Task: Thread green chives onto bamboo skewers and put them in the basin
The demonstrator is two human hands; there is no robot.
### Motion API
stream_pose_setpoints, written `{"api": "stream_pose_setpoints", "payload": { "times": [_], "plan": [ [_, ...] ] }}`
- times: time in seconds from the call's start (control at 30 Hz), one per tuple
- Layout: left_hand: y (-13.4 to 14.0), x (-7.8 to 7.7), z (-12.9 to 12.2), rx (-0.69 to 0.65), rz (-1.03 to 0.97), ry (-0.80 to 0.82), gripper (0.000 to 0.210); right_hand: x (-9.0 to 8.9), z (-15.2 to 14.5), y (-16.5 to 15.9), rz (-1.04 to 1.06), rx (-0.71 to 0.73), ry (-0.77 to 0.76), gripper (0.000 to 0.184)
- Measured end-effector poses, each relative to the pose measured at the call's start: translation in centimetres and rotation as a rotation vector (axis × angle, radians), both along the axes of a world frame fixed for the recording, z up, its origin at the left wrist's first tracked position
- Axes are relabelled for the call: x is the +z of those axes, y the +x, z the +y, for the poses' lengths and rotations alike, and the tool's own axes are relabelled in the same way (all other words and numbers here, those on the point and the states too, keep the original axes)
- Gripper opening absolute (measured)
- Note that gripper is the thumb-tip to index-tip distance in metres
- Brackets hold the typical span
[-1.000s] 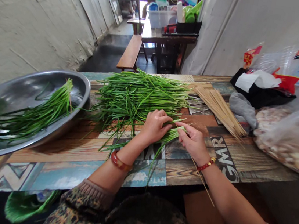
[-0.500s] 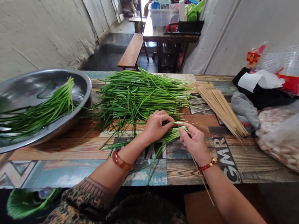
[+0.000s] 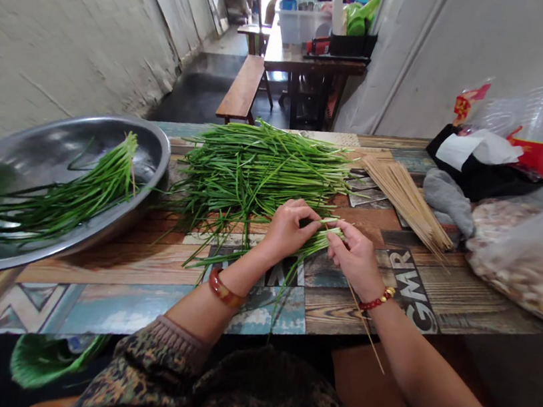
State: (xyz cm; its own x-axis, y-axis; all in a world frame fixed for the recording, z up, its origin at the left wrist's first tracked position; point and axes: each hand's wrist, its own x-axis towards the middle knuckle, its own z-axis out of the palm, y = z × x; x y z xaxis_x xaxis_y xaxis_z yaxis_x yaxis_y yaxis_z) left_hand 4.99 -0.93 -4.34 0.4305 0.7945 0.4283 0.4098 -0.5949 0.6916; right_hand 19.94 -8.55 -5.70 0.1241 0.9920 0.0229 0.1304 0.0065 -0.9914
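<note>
My left hand [image 3: 292,228] pinches the pale ends of a small bunch of Chinese chives [image 3: 317,242] at the middle of the table. Facing it, my right hand [image 3: 354,254] is closed on a thin bamboo skewer [image 3: 361,317], whose long end sticks out below the palm toward me. The skewer's other end is among the chive stems, hidden by my fingers. Just beyond both hands lies a large pile of chives [image 3: 261,168], pale ends to the right. In the steel basin [image 3: 161,147] at the left rests a bundle of chives [image 3: 80,197] with a skewer through its stems.
Loose bamboo skewers [image 3: 406,199] lie right of the pile, beside a grey cloth [image 3: 447,198]. A clear plastic bag [image 3: 536,261] of pale pieces stands at the right edge, near a black bag [image 3: 488,173]. Under the table's front edge hangs a green mesh bag [image 3: 47,361].
The camera view has shifted slightly. Both hands stay together at the chive stems, with only small finger movement; the skewer remains in my right hand.
</note>
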Motion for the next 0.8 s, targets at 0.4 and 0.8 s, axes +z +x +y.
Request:
{"api": "stream_pose_setpoints", "payload": {
  "times": [0.4,0.8],
  "plan": [
    [0.02,-0.15,-0.10,0.012,0.008,0.017,0.010,0.27,-0.11,-0.19,0.008,0.003,-0.024,0.037],
    [0.00,0.33,-0.36,-0.034,0.056,-0.007,0.011,-0.02,-0.06,-0.03,0.001,0.018,0.012,0.036]
  ]
}}
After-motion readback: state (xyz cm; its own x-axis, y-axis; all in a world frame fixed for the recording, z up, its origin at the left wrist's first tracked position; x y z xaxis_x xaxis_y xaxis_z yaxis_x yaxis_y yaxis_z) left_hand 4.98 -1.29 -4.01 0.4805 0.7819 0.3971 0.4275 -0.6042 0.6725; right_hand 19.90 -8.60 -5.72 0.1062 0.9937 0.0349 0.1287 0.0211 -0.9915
